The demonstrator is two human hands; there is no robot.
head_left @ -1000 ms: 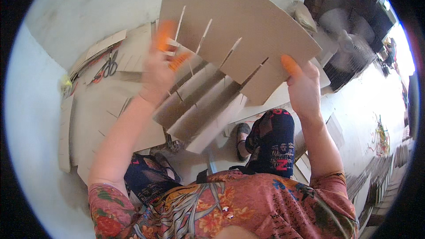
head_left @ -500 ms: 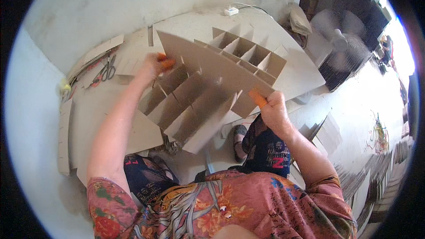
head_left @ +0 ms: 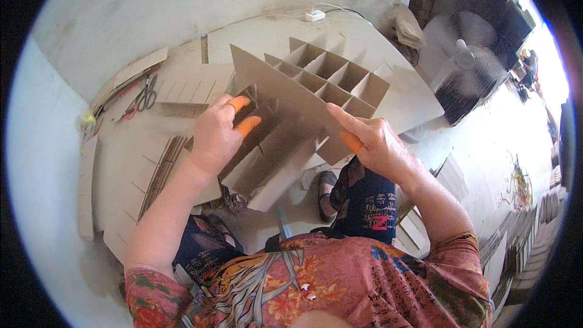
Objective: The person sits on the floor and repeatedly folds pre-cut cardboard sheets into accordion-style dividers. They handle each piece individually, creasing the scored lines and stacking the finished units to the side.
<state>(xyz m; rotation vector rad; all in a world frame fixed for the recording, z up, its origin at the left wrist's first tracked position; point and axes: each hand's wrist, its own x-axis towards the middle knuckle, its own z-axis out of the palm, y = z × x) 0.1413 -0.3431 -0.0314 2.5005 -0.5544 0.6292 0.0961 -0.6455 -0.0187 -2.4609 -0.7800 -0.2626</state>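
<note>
A long brown cardboard sheet (head_left: 276, 85) stands on edge, slanting across several cardboard strips (head_left: 261, 170) on its near side. My left hand (head_left: 218, 133), with orange finger covers on two fingers, pinches one of these strips near the sheet's left part. At the sheet's right end, my right hand (head_left: 382, 149) grips the board, its index finger stretched along the upper edge and an orange cover on another finger. Beyond the sheet lies a cardboard divider grid (head_left: 349, 76) with open square cells. Whether that grid is joined to the sheet cannot be made out.
Scissors (head_left: 146, 94) lie on the left of the pale table (head_left: 255, 30), near slotted cardboard pieces (head_left: 194, 82). A bundle of strips (head_left: 161, 173) rests by my left forearm. A fan (head_left: 467, 54) stands at right; a white power socket (head_left: 314, 16) sits by the wall.
My left hand has left the sheet's far left end and come nearer, onto the strips. The sheet's left end has shifted slightly right. My right index finger now extends along the edge.
</note>
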